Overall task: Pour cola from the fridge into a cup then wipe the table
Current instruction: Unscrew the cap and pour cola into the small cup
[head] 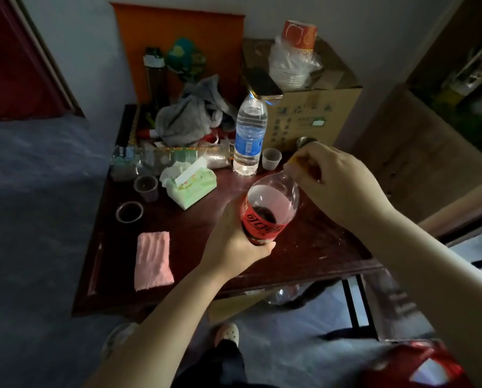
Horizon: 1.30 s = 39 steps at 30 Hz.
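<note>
Tilting above the tabletop [304, 247], the nearly empty cola bottle [268, 211] is looking light and squashy, the left hand [234, 242] clamping its labelled waist in a firm grip while the right hand [332, 180] is pinching the cap.

red-labelled cola bottle [268, 211] tilted above the dark table [304, 247]; cup [129, 212] of cola beside pink cloth [153, 260].

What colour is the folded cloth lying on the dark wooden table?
Pink, seen best in the head view: the folded cloth lies flat near the table's left edge.
</note>
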### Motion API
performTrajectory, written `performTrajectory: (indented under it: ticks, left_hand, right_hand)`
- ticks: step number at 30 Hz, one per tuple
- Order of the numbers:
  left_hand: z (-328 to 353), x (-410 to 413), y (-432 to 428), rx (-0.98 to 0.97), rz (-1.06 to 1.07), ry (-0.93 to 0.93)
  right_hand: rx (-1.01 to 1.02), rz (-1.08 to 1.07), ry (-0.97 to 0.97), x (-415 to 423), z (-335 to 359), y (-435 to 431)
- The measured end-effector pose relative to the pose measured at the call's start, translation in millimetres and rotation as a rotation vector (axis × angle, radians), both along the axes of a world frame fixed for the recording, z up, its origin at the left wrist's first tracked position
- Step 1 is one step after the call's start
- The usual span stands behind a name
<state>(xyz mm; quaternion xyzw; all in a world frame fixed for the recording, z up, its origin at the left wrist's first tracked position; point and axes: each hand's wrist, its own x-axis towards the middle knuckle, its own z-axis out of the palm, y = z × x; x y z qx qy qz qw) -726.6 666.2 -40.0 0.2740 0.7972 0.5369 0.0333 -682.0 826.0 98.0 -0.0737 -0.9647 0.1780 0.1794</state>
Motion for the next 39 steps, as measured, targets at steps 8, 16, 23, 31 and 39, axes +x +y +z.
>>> performTrajectory:
  ticks: [8,16,23,31,39]
  left_hand:
    - [8.4,-44.2,35.2,-0.022,-0.047,0.102]
    - [6.5,-58.9,48.9,-0.075,-0.020,-0.054]
    - [17.2,-61.7,57.9,-0.129,0.046,-0.122]
    - [24.3,-63.2,76.3,-0.163,0.091,-0.075]
    - [26.6,-70.8,92.5,-0.215,0.154,0.090]
  right_hand:
    - [-0.104,-0.044,-0.004,-42.5,-4.7,39.2]
    - [-0.077,0.166,0.022,-76.5,-7.6,63.2]
    - [-0.066,0.435,0.041,-94.3,-7.3,89.1]
    - [-0.095,0.413,0.012,-101.2,3.0,114.3]
    - [0.066,0.207,0.099,-107.7,1.3,121.0]
